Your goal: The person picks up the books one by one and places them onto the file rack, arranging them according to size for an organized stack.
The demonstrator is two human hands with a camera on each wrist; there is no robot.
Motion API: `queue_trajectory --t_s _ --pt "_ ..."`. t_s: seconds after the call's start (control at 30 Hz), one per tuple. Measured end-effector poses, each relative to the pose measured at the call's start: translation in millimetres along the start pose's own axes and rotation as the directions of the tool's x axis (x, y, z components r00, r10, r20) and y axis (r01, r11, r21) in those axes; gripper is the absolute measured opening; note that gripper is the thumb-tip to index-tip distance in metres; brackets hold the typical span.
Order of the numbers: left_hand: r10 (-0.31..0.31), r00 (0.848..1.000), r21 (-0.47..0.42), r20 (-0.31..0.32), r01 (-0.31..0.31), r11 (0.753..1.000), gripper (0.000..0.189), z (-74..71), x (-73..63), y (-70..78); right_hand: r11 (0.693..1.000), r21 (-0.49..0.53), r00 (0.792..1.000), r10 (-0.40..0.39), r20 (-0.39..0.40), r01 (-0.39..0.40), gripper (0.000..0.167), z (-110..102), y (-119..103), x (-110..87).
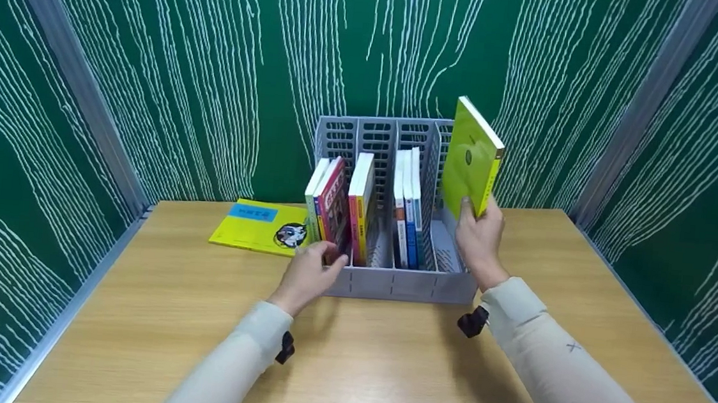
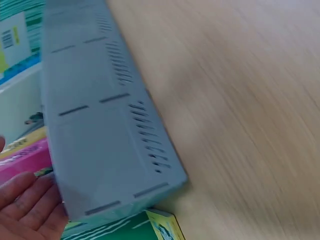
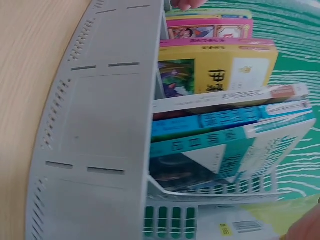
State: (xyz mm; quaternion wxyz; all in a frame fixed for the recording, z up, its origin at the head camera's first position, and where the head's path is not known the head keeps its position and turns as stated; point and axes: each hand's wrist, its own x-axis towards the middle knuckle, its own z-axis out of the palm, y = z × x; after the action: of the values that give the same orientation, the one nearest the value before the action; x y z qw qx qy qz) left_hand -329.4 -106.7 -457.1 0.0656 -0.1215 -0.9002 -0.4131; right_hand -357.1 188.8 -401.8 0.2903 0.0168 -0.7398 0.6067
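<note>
A yellow-green book (image 1: 473, 156) stands upright in my right hand (image 1: 481, 237), the thumb on its near cover. That hand holds it over the rightmost compartment of a grey file rack (image 1: 403, 285); in the right wrist view only part of the hand (image 3: 306, 226) shows at the lower right edge. My left hand (image 1: 312, 271) is at the rack's front left corner, beside a red-spined book (image 1: 333, 203). In the left wrist view the left hand's fingers (image 2: 37, 202) lie loosely bent against the rack's front wall, close to a pink spine (image 2: 30, 160).
Pink and yellow books (image 1: 360, 208) fill part of the second compartment, and blue and white books (image 1: 408, 208) stand in the third. Flat on the wooden table (image 1: 196, 317), left of the rack, lies a yellow book (image 1: 254, 225). A green patterned wall (image 1: 307, 50) rises behind.
</note>
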Motion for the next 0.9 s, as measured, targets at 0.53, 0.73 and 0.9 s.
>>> queue_trajectory --t_s 0.53,0.73,0.9 --pt "0.122 0.989 0.379 0.087 -0.146 0.914 0.026 16.5 6.8 -9.3 0.984 -0.021 0.98 0.178 0.085 -0.177 0.045 18 33 13.0" --pt "0.187 0.98 0.413 0.071 -0.199 0.889 0.027 15.2 8.3 -11.9 0.971 -0.052 0.961 0.24 0.138 -0.235 0.047 21 46 18.9" --pt "0.155 0.983 0.402 0.097 -0.181 0.898 0.029 15.7 10.5 -11.7 0.956 -0.124 0.938 0.287 0.193 -0.267 0.049 23 52 21.8"
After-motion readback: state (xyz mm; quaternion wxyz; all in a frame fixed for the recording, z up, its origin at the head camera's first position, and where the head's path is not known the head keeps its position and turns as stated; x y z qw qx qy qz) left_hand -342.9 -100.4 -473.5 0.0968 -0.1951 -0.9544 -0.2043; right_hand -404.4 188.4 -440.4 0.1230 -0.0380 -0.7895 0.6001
